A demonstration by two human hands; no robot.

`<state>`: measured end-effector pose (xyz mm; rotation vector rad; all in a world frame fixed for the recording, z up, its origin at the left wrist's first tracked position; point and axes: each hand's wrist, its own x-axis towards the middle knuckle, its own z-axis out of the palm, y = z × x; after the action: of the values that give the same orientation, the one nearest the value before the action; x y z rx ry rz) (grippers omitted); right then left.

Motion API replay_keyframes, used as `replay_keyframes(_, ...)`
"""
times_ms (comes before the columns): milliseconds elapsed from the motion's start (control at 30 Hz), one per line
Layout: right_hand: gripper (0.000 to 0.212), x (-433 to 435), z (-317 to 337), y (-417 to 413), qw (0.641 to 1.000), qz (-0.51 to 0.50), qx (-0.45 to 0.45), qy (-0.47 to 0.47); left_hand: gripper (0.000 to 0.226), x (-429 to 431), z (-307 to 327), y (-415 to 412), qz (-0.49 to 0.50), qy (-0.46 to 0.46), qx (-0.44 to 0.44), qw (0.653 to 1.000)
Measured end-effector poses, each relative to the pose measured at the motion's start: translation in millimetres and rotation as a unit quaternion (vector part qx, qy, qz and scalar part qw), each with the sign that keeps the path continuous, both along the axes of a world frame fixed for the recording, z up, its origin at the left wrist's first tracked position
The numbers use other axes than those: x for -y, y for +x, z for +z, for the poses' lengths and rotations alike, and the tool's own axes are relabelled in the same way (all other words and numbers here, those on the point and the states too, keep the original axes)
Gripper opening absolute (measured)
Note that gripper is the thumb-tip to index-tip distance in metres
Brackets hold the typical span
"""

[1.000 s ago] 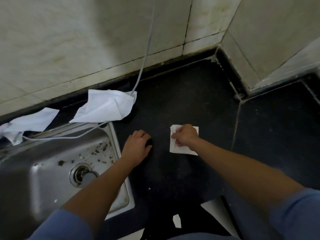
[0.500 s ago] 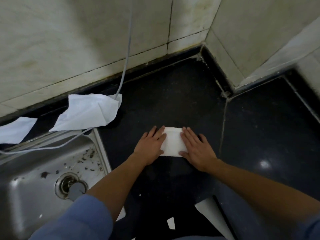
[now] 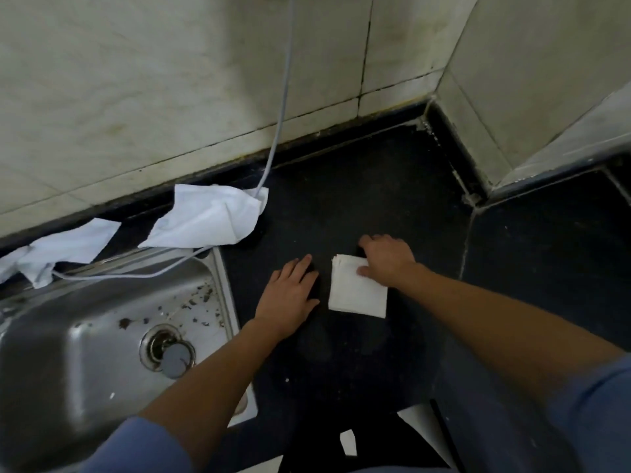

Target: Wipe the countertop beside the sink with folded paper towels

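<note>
Your right hand (image 3: 387,259) pins the towel (image 3: 355,295) at its far right corner, thumb on top, fingers curled at the edge, likely a grip for dragging. The towel lies flat on the counter (image 3: 341,186), right of the sink (image 3: 85,336). Left hand (image 3: 290,295) is flat beside it, fingers straight, empty, probably bracing you.

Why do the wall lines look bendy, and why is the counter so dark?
Head view: the wide lens bows the lines between the wall tiles; the black countertop reflects little light, hiding detail; the sink shows soft glare; the folded paper towels look brightest.
</note>
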<state>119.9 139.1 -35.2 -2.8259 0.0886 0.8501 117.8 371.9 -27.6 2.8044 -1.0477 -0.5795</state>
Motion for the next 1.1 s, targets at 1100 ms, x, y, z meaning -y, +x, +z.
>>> replay_keyframes(1100, 0.03, -18.3, 144.7, -335.1, 0.925, -0.35, 0.142, -0.031, 0.034, 52.4, 117.7, -104.3, -0.327, -0.076, 0.078, 0.939)
